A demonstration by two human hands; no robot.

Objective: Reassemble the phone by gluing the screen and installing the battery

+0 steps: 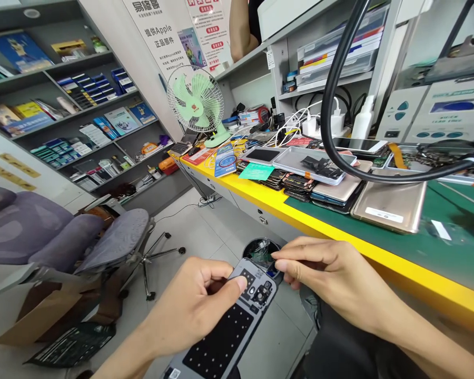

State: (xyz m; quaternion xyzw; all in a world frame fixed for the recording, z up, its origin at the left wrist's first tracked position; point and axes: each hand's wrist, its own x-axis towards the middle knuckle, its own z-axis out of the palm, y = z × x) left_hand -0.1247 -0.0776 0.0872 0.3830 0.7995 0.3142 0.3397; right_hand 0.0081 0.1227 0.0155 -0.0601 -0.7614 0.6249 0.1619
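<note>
My left hand [197,310] is closed around a grey phone back cover [243,321], with the thumb pressed near its top end. The cover is tilted and carries a black sheet with small white dots, plus a camera opening [264,292] in its upper corner. Beside that top corner, my right hand [319,271] pinches thumb and forefinger together. Whatever sits between those fingertips is too small and dark to make out. Below both hands, a black waste bin [256,245] with clear plastic scraps in it is partly covered by the phone cover and my right fingers.
A yellow-edged workbench [284,210] runs along the right, bearing stacked phone parts [298,184], a gold tablet back [391,200] and a white tray [292,158]. A black hose [326,105] arches over it. A green fan [195,102], office chair [118,237] and shelves [82,89] stand beyond.
</note>
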